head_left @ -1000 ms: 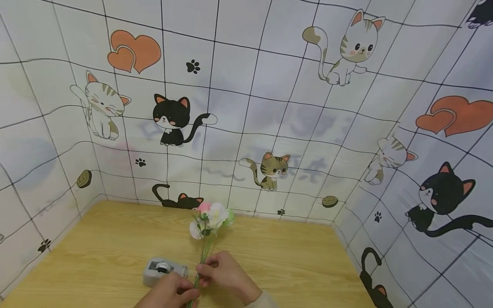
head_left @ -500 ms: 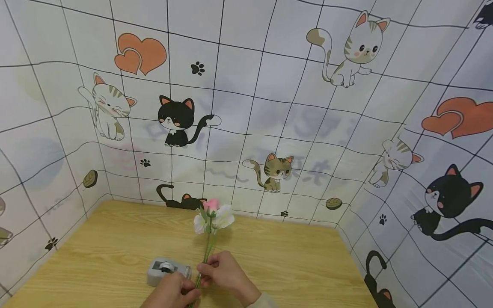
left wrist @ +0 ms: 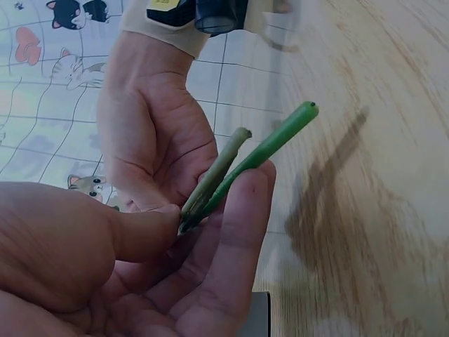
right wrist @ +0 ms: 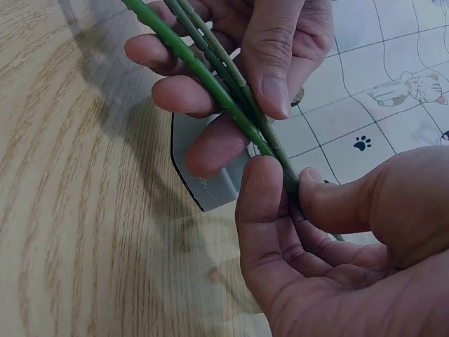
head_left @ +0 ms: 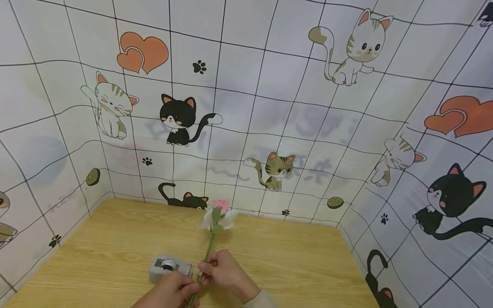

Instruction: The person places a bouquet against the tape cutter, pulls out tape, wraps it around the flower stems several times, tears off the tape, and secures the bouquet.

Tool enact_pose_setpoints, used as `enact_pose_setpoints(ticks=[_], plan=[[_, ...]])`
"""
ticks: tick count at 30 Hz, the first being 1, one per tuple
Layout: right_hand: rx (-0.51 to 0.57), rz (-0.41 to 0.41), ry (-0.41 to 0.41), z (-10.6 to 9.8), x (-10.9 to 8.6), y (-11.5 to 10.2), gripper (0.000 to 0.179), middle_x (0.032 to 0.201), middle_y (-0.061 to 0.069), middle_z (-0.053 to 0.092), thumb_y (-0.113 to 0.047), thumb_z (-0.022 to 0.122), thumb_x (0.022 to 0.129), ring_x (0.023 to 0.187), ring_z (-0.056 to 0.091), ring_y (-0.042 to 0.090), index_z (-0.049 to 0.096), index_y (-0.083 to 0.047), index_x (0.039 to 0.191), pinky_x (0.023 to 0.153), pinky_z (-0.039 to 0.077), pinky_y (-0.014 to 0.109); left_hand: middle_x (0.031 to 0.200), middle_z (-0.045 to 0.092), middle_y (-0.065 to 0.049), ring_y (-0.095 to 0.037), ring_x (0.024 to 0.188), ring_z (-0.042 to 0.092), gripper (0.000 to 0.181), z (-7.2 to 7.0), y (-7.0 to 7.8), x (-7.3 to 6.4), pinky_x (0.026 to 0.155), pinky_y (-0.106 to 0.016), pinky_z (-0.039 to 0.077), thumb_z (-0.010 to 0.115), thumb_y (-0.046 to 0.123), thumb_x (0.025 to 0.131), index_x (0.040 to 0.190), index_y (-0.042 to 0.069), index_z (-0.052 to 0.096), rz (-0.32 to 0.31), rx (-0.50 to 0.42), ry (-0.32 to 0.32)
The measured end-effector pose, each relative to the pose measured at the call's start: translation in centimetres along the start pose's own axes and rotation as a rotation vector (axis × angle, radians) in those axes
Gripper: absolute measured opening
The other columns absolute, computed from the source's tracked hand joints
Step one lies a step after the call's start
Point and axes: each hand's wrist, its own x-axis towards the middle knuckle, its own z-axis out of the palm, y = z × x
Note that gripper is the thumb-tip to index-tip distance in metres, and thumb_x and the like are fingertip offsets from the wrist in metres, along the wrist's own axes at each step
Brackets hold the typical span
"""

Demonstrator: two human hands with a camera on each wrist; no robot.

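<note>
A small bunch of flowers [head_left: 219, 207], one pink bloom with white ones and green leaves, leans up and away over the table. My right hand [head_left: 229, 273] pinches its stems [right wrist: 210, 81] between thumb and fingers partway down. Lower on the same stems, my left hand [head_left: 169, 291] grips with thumb and fingers, close to the right hand. Seen from the left wrist, a bright green stem end [left wrist: 280, 137] and a duller, brownish one [left wrist: 221, 168] stick out past the left fingers. The right wrist view shows the stems side by side between both hands.
A grey tape dispenser [head_left: 157, 271] stands on the wood-grain table [head_left: 292, 265] just behind the left hand, which partly covers it in the head view. Cloth walls [head_left: 239, 111] printed with cats and grid lines enclose the table's back and sides.
The bunch has turned about its stems: leaves now face the head camera, with the pink bloom above them. The flower heads have shifted a little right. Both hands keep nearly the same place.
</note>
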Motion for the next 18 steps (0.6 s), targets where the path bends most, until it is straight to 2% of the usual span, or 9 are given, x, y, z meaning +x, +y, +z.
enact_pose_setpoints(ticks=[5,12,15,18], plan=[[0.006,-0.013,-0.005,0.23,-0.05,-0.27,0.016,0.083,0.008,0.081,-0.004,0.074,0.113,0.069,0.073,0.011,0.081,0.006,0.103,0.072,0.067,0.025,0.092,0.085,-0.01,-0.009,0.071,0.065,0.028,-0.16,0.03,-0.18,0.065,-0.019,0.052,0.064,0.009,0.119,0.102,-0.006,0.081,-0.017,-0.066,-0.028],[0.012,-0.01,0.0,0.47,0.15,0.08,0.013,0.093,0.016,0.086,-0.002,0.073,0.113,0.07,0.073,0.011,0.083,0.006,0.11,0.074,0.068,0.026,0.093,0.083,-0.004,-0.006,0.074,0.063,0.027,-0.35,-0.53,-0.17,0.068,-0.016,0.052,0.068,0.007,0.117,0.111,-0.017,0.079,-0.039,-0.203,-0.071],[0.017,0.001,0.005,0.51,0.25,0.21,0.012,0.101,0.016,0.087,0.0,0.073,0.113,0.074,0.073,0.01,0.083,0.006,0.113,0.073,0.067,0.023,0.09,0.082,-0.002,-0.006,0.075,0.063,0.027,-0.39,-0.5,-0.15,0.068,-0.016,0.052,0.07,0.005,0.116,0.111,-0.019,0.079,-0.036,-0.22,-0.067],[0.028,0.002,0.005,0.46,0.22,0.19,0.013,0.106,0.016,0.088,-0.001,0.073,0.113,0.076,0.073,0.01,0.083,0.006,0.114,0.073,0.066,0.023,0.088,0.082,-0.003,-0.006,0.073,0.064,0.025,-0.33,-0.21,-0.18,0.067,-0.016,0.052,0.072,0.005,0.115,0.109,-0.018,0.081,-0.04,-0.198,-0.041]])
